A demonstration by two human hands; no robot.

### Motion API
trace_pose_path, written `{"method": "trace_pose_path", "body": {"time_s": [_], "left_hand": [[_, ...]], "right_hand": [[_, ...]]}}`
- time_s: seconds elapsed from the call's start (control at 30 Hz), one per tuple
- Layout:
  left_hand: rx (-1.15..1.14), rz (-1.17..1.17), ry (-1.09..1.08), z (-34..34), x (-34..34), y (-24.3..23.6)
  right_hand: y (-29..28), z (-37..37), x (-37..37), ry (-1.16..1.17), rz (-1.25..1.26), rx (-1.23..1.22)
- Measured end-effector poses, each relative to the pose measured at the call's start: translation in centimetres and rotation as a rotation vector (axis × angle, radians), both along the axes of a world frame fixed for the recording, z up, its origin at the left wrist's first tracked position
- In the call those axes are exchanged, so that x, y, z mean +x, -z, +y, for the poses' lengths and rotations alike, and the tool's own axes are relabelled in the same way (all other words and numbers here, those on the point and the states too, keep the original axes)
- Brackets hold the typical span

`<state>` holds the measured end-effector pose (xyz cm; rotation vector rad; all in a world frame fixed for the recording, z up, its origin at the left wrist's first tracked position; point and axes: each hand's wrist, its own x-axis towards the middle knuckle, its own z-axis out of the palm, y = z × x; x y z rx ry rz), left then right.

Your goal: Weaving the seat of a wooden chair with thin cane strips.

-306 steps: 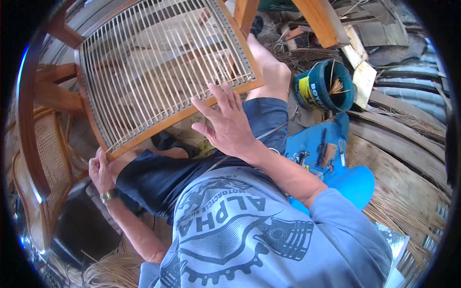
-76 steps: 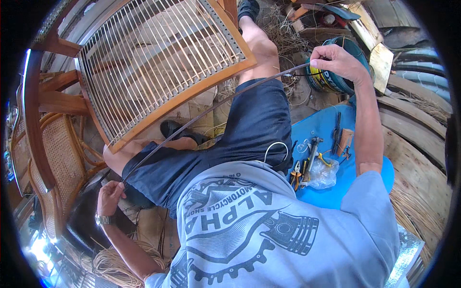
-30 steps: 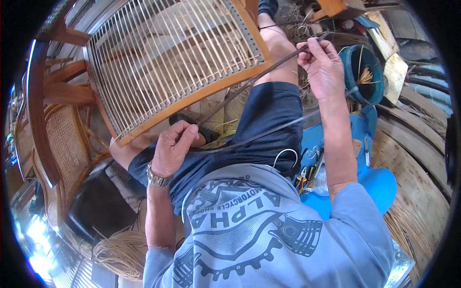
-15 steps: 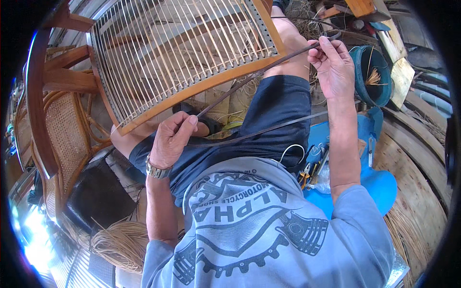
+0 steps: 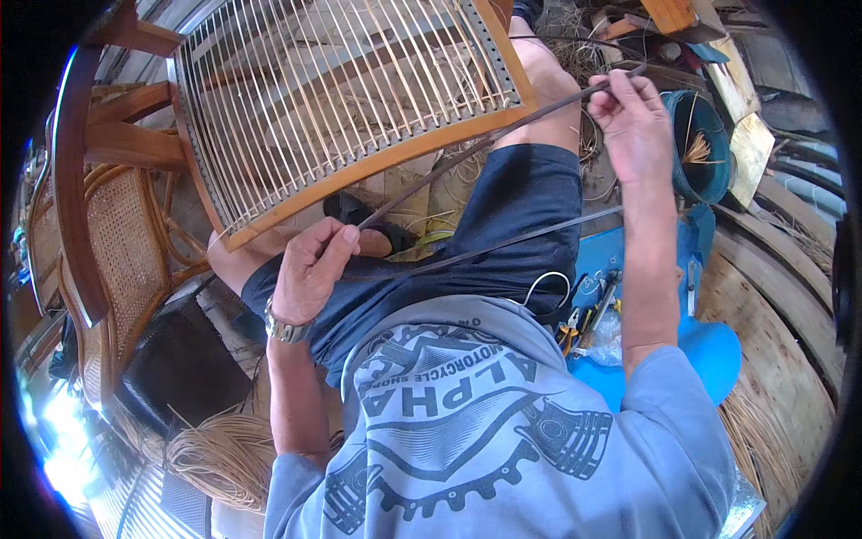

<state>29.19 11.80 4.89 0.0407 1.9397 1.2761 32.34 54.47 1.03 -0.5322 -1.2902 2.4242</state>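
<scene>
A long, thin, dark brown strip (image 5: 485,142) stretches slantwise between my hands over my lap. My left hand (image 5: 308,271) pinches it between thumb and fingers at the lower left. At the upper right my right hand (image 5: 636,135) grips it near a bent tip that sticks out past the fingers. Another length of dark strip lies across my shorts below; where it joins the first is hidden. Just beyond the strip, the wooden chair frame (image 5: 386,163) rests by my knees, with pale cane strands strung across it in one direction. Small holes line its inner edge.
A teal bucket (image 5: 700,184) holding cane strands stands at the right. Beside my right thigh, a blue stool or seat (image 5: 709,355) carries pliers (image 5: 567,332) and other tools. A coil of cane (image 5: 224,458) lies lower left, near a dark box-like seat (image 5: 184,368) and a cane-backed chair (image 5: 130,256).
My right hand has moved slightly right and down, my left slightly left, so a little more strip lies between them. The chair frame has stayed nearly in place.
</scene>
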Motion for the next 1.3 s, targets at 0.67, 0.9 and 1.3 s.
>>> {"method": "trace_pose_path", "body": {"time_s": [0.67,0.9,1.3], "left_hand": [[-0.037,0.427,0.307,13.5,-1.0,-2.3],[-0.260,0.448,0.397,8.8,-3.0,-0.9],[-0.160,0.473,0.305,12.4,-4.5,-0.9]], "right_hand": [[-5.4,-3.4,-2.2,-0.596,0.144,1.490],[-4.3,-1.9,0.2,-0.870,-0.044,1.196],[-4.6,-3.3,-1.2,-0.887,0.008,1.177]]}}
